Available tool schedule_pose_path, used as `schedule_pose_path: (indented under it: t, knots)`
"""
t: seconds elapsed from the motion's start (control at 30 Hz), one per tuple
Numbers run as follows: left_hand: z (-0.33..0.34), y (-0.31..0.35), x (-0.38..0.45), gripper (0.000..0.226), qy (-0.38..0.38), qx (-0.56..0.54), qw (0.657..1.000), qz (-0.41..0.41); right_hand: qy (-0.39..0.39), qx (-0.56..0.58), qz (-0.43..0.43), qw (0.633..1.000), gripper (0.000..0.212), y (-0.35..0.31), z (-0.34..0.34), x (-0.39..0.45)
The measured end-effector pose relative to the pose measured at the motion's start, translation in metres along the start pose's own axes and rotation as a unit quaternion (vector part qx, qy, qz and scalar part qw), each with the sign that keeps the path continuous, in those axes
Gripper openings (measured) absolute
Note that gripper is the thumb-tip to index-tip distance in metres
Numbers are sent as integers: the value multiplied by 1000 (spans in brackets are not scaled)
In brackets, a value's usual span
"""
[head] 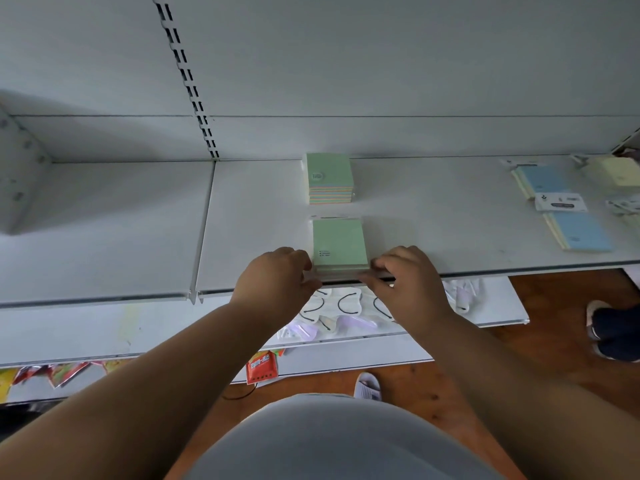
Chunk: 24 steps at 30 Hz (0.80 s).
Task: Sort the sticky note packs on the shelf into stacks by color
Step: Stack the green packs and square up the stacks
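A green sticky note pack [339, 244] lies at the front edge of the white shelf [433, 216]. My left hand [277, 282] grips its left front corner and my right hand [405, 278] grips its right front corner. Behind it, near the back wall, stands a taller stack of green-topped packs [329, 178] with multicoloured edges. Far right on the shelf lie two blue packs [543, 178] [578, 233] and a pale yellow pack [620, 171].
A white label card [559, 201] lies between the blue packs. Lower shelves hold packaged masks [343, 306] and an orange packet [262, 367]. Another person's dark shoe [613, 330] is on the wooden floor at right. A slotted upright [187, 77] runs up the back wall.
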<state>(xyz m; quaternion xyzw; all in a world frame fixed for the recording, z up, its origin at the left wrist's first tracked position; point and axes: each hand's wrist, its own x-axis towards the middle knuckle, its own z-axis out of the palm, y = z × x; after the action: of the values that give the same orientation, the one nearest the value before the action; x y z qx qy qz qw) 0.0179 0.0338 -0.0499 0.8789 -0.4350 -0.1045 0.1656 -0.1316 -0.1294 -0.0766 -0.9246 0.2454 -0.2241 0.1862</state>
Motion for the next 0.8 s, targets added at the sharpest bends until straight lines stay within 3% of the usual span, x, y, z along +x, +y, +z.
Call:
schedule_pose_path:
  t: [0.27, 0.57, 0.8]
  knots:
    - [11, 1, -1, 19, 39, 16, 998, 40, -9, -10, -36, 999, 35, 7, 6, 4]
    - [8, 0, -5, 25, 71, -17, 997, 28, 10, -3, -41, 999, 27, 6, 3, -1]
    - [7, 0, -5, 22, 86, 57, 989, 109, 6, 5, -79, 997, 29, 8, 0, 0]
